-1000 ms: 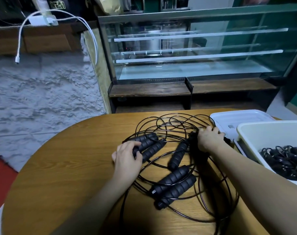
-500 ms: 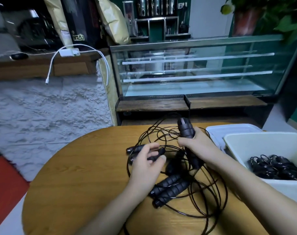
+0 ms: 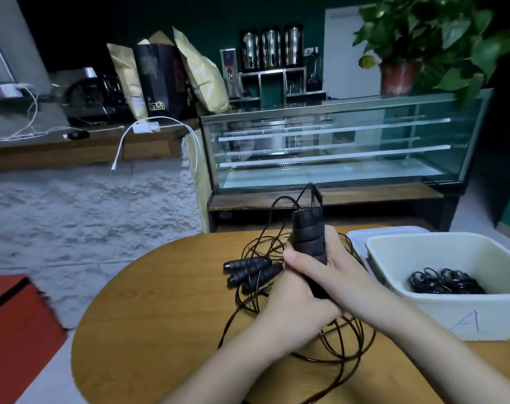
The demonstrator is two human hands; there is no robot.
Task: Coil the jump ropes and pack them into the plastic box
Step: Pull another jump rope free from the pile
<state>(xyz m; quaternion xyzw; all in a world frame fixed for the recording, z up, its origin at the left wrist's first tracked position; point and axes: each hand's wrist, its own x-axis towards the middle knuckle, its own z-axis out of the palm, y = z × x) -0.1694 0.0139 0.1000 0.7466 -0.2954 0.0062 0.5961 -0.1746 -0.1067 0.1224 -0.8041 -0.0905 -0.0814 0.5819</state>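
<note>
Both hands have come together since half a second ago: the left hand (image 3: 294,312) left the handles on the table and now wraps the lower end of the handle pair (image 3: 309,237) that the right hand (image 3: 332,275) has raised upright. Right hand clenched round the pair mid-length, thumb across the front; left hand grasping from below, fingers mostly hidden. Cord (image 3: 280,205) runs off the top of the pair and loops down to the tangle (image 3: 344,339) at 6 o'clock of the hands. Three loose handles (image 3: 251,271) lie at 9 o'clock of the hands, just beside them. Box (image 3: 440,316) sits at 3 o'clock, near the right wrist, with a coiled rope (image 3: 443,282) already in it; lid (image 3: 355,237) under its far edge. Step looks like starting the coil on this rope. To do it well: keep both handles pinned together in one hand, free the other to draw cord out of the tangle, lift slowly so neighbouring cords don't snag, lay even loops.
</note>
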